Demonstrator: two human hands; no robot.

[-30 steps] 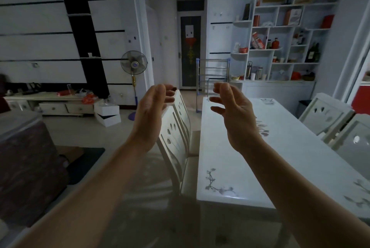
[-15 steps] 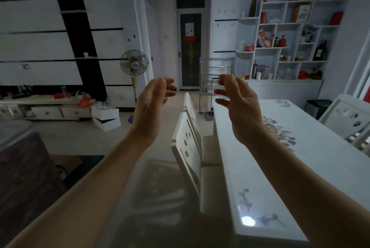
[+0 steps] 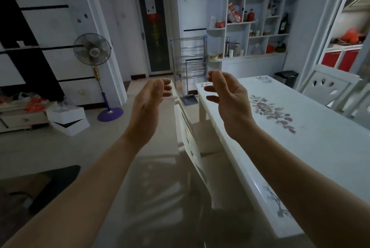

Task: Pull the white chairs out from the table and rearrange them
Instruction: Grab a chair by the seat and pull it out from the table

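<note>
Both hands have come forward along the bench (image 3: 320, 147) since a second ago, so the chairs (image 3: 188, 135) on its left long side now show edge-on between the forearms. The left hand (image 3: 148, 105) and right hand (image 3: 228, 105) hang in the air, palms facing, fingers loosely curled, holding nothing. These chairs are tucked close against the bench, seats partly under its top. The far chairs (image 3: 330, 89) stand at the bench's opposite side. They look like painted wood: stiff, smooth and probably fairly heavy. The best hold is likely the top rail of a back, one hand near each end, pulling straight away from the bench so the legs slide rather than tip.
</note>
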